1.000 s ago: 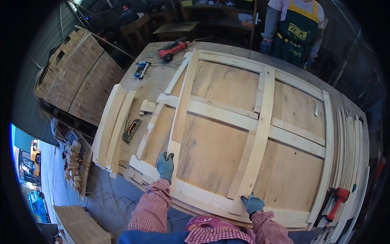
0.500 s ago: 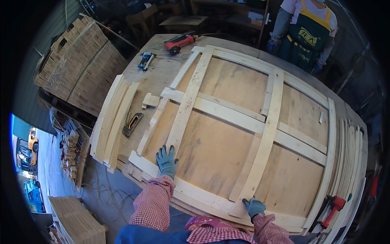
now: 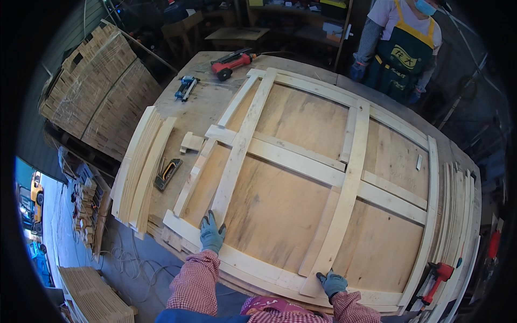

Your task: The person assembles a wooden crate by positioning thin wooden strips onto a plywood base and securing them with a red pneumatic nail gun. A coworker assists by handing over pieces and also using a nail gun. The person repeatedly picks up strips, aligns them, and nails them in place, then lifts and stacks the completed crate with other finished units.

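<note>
A large wooden panel frame lies flat on the workbench, pale slats crossing over thin plywood sheets. At the near end of the left long slat rests my gloved left hand, fingers stretched out and thumb apart. My gloved right hand is at the near end of the middle long slat, thumb over its edge and the other fingers curled beside it. The undersides of both hands are hidden. A near edge board runs beneath the two slat ends.
Stacked slats lie left on the workbench, near a black stapler, wood offcuts, a blue nail gun and a red nail gun. Another red nail gun is at right. A co-worker stands beyond the bench.
My left hand has slid back slightly toward me, off the slat's top to its end, with its fingers closer together. My right hand stays at the middle slat. The view has shifted slightly.
</note>
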`<state>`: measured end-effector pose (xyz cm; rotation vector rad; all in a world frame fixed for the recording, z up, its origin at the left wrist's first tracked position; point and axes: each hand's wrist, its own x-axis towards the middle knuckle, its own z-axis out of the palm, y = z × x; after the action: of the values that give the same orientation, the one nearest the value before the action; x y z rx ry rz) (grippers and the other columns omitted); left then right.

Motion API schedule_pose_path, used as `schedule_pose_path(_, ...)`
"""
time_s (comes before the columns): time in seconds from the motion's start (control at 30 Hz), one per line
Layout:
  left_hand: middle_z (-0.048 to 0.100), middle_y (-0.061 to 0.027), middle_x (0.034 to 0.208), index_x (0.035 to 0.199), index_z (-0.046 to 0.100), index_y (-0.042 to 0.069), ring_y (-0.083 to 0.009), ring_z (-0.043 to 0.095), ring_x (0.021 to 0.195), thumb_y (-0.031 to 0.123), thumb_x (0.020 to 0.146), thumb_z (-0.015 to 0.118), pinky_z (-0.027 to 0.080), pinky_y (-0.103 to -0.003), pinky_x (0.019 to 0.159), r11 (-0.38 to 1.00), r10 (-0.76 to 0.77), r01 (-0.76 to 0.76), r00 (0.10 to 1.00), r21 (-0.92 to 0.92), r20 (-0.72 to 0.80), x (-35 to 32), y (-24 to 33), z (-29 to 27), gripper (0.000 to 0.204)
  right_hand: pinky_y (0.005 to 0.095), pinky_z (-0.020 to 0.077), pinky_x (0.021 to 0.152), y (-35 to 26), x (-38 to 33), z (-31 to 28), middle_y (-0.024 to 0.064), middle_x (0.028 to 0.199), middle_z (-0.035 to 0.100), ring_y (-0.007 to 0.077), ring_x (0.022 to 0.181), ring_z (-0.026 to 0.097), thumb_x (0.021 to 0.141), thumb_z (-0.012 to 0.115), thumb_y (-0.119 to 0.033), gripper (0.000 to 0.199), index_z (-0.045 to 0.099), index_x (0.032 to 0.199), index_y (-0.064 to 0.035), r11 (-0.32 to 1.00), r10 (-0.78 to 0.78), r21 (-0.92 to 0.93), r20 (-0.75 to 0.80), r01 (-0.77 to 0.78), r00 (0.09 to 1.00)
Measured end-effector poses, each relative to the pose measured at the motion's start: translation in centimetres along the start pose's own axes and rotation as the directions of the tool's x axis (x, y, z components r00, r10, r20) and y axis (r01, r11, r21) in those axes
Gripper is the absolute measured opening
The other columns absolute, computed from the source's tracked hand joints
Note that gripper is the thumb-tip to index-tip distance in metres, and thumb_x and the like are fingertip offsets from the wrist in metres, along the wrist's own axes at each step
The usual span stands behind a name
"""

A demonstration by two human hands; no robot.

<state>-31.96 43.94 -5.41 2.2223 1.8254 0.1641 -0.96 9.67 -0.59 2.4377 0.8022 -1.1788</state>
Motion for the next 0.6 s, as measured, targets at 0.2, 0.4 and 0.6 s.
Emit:
schedule_pose_path(0.2, 0.066, -0.0150, 0.110, 0.123, 0.054, 0.007, -0.0329, 0.064, 0.096, 0.024, 0.093, 0.055, 0.049, -0.040, 0.082, 0.936, -0.130, 0.055, 0.972, -0.348, -0.196, 2.2, -1.6, -4.0, 0.035, 0.0479, 0.0484, 0.083, -0.1, -0.5, 0.1, 0.0207, 0.101, 0.067, 0.0370, 0.094, 0.064, 0.088, 0.041, -0.066, 0.071, 0.060, 0.113, -0.0035, 0.998, 0.005, 0.058, -0.072, -0.001, 0.997)
schedule_pose_path(0.4, 0.070, -0.0133, 0.090, 0.103, 0.066, 0.008, -0.0257, 0.067, 0.087, 0.025, 0.092, 0.057, 0.051, -0.037, 0.075, 0.914, -0.235, 0.165, 0.960, -0.371, -0.151, 1.8, -3.5, -3.6, 0.022, 0.0477, 0.0484, 0.083, 0.1, -0.7, 0.1, 0.0204, 0.100, 0.068, 0.0377, 0.095, 0.064, 0.088, 0.041, -0.066, 0.070, 0.061, 0.112, -0.0035, 0.998, 0.025, 0.053, -0.017, -0.024, 1.000)
schedule_pose_path(0.6, 0.066, -0.0179, 0.081, 0.095, 0.066, 0.003, -0.0279, 0.062, 0.074, 0.030, 0.093, 0.056, 0.046, -0.041, 0.069, 0.816, -0.355, 0.308, 0.935, -0.489, -0.002, 3.7, -5.7, -0.7, 0.029, 0.0482, 0.0485, 0.082, -0.3, -1.0, -1.2, 0.0194, 0.098, 0.068, 0.0367, 0.093, 0.065, 0.089, 0.038, -0.067, 0.071, 0.061, 0.110, -0.0030, 1.000, -0.004, -0.002, -0.011, 0.004, 1.000)
